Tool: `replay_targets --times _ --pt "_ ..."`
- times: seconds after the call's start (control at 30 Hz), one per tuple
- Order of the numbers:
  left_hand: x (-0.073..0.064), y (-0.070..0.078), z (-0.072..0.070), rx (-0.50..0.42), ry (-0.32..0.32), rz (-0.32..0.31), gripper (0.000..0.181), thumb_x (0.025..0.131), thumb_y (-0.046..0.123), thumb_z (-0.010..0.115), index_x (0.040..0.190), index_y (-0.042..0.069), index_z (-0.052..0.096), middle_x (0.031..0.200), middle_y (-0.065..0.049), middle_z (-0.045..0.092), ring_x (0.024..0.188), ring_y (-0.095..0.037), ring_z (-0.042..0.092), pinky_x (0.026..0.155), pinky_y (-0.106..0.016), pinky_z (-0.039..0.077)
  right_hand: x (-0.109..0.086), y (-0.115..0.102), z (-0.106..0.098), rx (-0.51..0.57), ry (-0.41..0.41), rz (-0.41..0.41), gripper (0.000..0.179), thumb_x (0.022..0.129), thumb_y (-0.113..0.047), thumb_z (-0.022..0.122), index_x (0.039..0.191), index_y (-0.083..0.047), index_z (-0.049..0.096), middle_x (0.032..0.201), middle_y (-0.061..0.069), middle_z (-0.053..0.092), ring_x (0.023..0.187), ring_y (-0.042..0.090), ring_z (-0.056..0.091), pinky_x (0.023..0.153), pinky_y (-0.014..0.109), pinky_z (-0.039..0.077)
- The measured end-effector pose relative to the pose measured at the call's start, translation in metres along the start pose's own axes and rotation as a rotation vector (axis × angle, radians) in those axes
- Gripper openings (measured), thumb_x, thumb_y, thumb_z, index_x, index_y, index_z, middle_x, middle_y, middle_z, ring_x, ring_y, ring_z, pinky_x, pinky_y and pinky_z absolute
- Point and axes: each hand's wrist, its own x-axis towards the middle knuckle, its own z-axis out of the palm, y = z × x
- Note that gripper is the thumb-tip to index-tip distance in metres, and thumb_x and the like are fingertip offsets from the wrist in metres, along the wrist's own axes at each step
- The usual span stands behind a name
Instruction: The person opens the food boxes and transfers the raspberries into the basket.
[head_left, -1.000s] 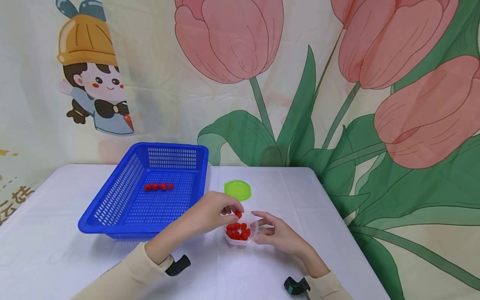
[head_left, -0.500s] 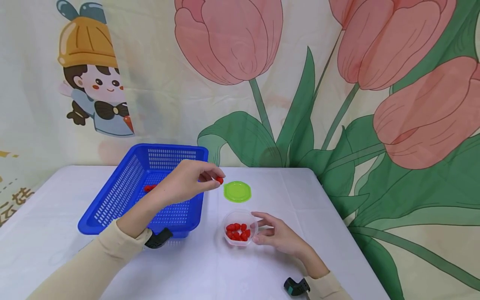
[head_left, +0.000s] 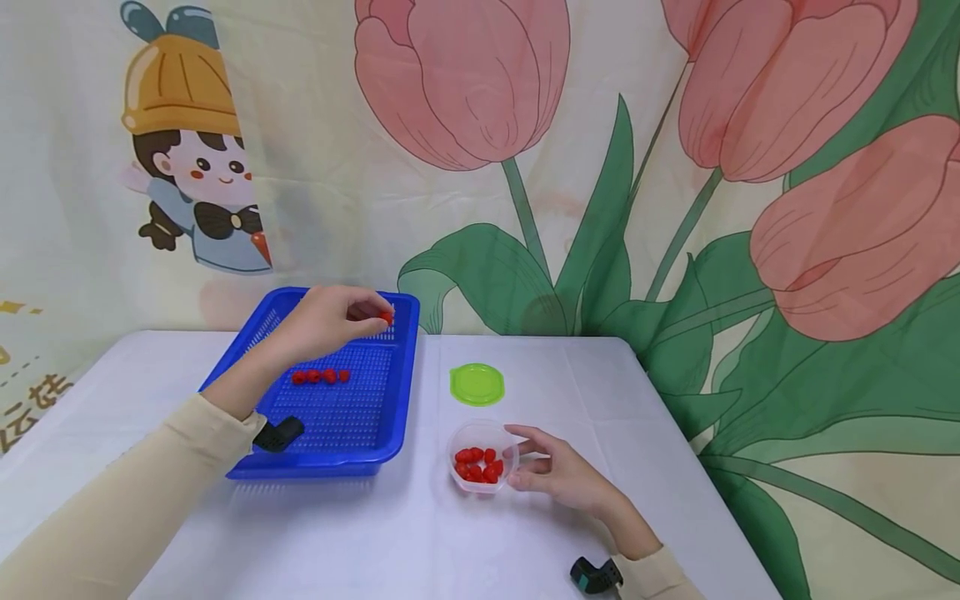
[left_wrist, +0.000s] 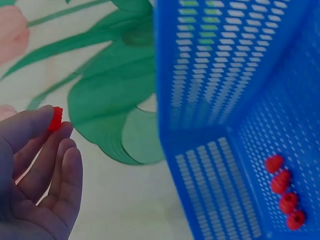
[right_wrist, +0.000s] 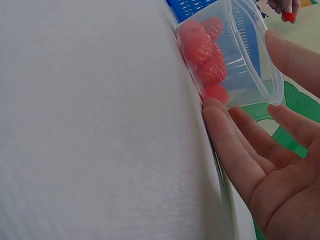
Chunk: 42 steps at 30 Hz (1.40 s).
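A red raspberry [head_left: 386, 317] is pinched between the thumb and fingertips of my left hand [head_left: 326, 318], held up over the far part of the blue basket [head_left: 345, 425]. On the basket floor lies a short row of several raspberries [head_left: 330, 377], also seen in the left wrist view. My right hand [head_left: 558, 471] rests at the right side of a small clear plastic tub [head_left: 480, 430], its fingers loosely spread along rim and base. Several raspberries [right_wrist: 211, 67] are in the tub, which stands upright on the table.
A green lid [head_left: 477, 384] lies flat behind the tub, right of the basket. White cloth covers the table [head_left: 570, 375]. Behind it hangs a backdrop [head_left: 315, 108] printed with tulips and a cartoon figure.
My left hand has carried the raspberry from above the tub leftward and away, over the basket. The right hand and the tub have stayed in place.
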Motion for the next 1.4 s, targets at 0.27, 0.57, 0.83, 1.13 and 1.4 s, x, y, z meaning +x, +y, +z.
replay_targets --times 0.27,0.57,0.83,1.13,1.4 --pt "0.005 -0.037 0.000 0.030 -0.024 -0.074 0.030 0.103 0.021 0.072 0.129 0.008 0.074 0.120 -0.013 0.076 0.113 -0.035 0.071 0.100 -0.057 0.057 0.000 0.001 -0.001 0.000 -0.001 -0.008 0.074 0.094 -0.026 0.083 0.159 -0.027 0.048 0.141 0.013 0.060 0.115 0.028 0.070 0.098 0.043 0.060" --pt "0.014 -0.060 0.004 0.051 -0.060 -0.084 0.025 0.101 0.016 0.073 0.126 0.008 0.074 0.120 -0.014 0.076 0.111 -0.035 0.071 0.100 -0.057 0.057 0.000 0.001 0.000 0.008 -0.007 -0.011 0.074 0.094 -0.026 0.083 0.160 -0.026 0.047 0.141 0.013 0.060 0.116 0.028 0.070 0.098 0.043 0.060" --pt "0.028 -0.079 0.013 0.090 -0.123 -0.066 0.022 0.101 0.015 0.073 0.122 0.008 0.076 0.117 -0.015 0.076 0.105 -0.034 0.071 0.095 -0.057 0.059 0.000 0.000 0.000 -0.006 -0.005 -0.017 0.073 0.095 -0.024 0.082 0.160 -0.026 0.048 0.141 0.013 0.060 0.116 0.028 0.070 0.098 0.044 0.060" --pt "0.035 -0.095 0.026 0.072 -0.176 -0.064 0.017 0.100 0.013 0.074 0.116 0.007 0.077 0.110 -0.011 0.077 0.105 -0.033 0.071 0.098 -0.059 0.057 0.000 0.000 0.000 0.000 -0.007 -0.022 0.072 0.096 -0.024 0.081 0.160 -0.025 0.048 0.141 0.013 0.060 0.118 0.029 0.070 0.099 0.044 0.060" --pt "0.035 -0.105 0.038 0.080 -0.224 -0.067 0.016 0.101 0.011 0.072 0.115 0.006 0.077 0.108 -0.009 0.076 0.104 -0.029 0.070 0.098 -0.053 0.058 0.000 0.000 0.000 0.003 -0.009 -0.022 0.073 0.096 -0.025 0.081 0.160 -0.026 0.048 0.142 0.013 0.060 0.119 0.029 0.069 0.099 0.044 0.060"
